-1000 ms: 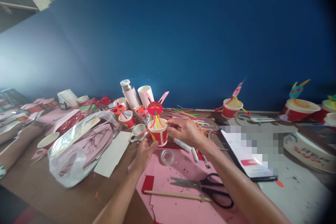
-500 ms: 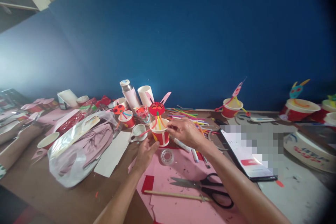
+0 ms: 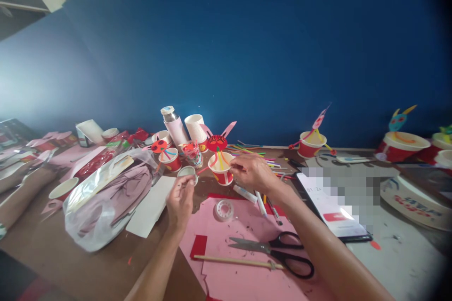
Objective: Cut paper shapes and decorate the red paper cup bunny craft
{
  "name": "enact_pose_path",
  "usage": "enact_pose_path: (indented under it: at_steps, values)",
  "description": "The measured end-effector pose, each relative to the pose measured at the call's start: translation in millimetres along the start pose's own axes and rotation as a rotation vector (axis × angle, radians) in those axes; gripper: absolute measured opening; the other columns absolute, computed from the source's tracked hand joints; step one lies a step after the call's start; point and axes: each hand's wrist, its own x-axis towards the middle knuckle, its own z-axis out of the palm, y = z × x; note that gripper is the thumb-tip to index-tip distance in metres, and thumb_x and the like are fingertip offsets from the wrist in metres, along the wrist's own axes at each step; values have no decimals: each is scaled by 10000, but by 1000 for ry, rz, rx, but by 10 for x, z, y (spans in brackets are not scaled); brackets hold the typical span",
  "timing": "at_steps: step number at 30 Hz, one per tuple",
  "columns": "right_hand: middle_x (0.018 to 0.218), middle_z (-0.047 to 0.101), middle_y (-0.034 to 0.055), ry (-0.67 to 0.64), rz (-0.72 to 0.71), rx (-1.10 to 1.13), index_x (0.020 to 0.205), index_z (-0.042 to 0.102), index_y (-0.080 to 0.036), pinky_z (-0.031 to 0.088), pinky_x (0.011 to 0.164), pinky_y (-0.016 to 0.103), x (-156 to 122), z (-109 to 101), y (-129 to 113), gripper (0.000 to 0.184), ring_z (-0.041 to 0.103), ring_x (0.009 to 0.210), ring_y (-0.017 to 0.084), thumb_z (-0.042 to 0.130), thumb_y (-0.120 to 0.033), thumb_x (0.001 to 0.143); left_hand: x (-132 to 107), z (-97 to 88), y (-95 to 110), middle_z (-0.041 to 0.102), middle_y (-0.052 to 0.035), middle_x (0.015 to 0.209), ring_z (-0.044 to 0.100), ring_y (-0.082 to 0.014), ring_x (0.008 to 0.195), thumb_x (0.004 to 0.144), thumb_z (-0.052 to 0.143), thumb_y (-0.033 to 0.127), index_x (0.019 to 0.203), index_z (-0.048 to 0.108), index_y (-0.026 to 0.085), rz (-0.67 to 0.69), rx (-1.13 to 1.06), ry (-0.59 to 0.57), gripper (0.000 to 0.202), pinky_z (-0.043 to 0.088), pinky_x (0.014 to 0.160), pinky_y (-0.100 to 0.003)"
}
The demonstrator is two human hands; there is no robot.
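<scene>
Shifted since half a second ago: one red paper cup (image 3: 223, 178), a little farther out and to the right; my left hand (image 3: 179, 203), off its side and away to the left. Cup: standing on the table, upright, long axis vertical, mouth up, just left of my right hand's (image 3: 252, 170) fingertips, which sit bunched at its right rim; whether they pinch anything, I cannot tell. Red paper face (image 3: 216, 144): above the rim, turned toward me, its two pink ears (image 3: 230, 129) pointing up and outward. Red arm (image 3: 204, 170): reaching out to the cup's left. Left hand: fingers curled toward the thumb, overlapping the near edge of a small pale dish (image 3: 186, 173); I cannot tell whether I have hold of it.
</scene>
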Motion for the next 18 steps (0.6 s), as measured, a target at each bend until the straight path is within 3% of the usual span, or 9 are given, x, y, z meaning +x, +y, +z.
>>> enact_pose_path:
  at_steps: [2,5,8,13,18]
  values:
    - [672,634,4,-30,-36,3,749,656,-194,313,641,249,-4,-16,-14,115,525,651,134,548,-184,787,57,-82,47,647,-34,805,602,-179,778,779,561,354,828,626,180,83,54,57,192,454,711,-247]
    - [685,646,-2,-81,-91,1,761,659,-198,322,652,253,-11,-46,-65,119,541,658,131,549,-202,806,171,-168,157,611,-5,689,562,-142,647,738,605,348,797,641,167,13,42,33,193,438,613,-222]
    - [747,665,9,-115,-155,-12,781,661,-199,331,665,264,-14,-69,-126,141,562,707,143,530,-211,833,292,-183,267,545,27,571,483,-96,515,699,638,337,818,646,139,-102,-66,-101,231,390,509,-199]
    - [758,654,16,-123,-199,-13,786,663,-205,332,668,274,-11,-83,-186,166,557,708,142,511,-220,851,431,-93,379,520,43,493,409,-69,410,615,697,321,826,627,118,-183,-139,-281,302,316,417,-189]
    - [726,637,12,-135,-213,-40,754,651,-202,319,656,275,-15,-96,-223,180,539,682,135,501,-225,851,477,-6,464,605,1,561,495,-101,463,600,698,279,743,636,129,-170,-98,-449,216,371,469,-210]
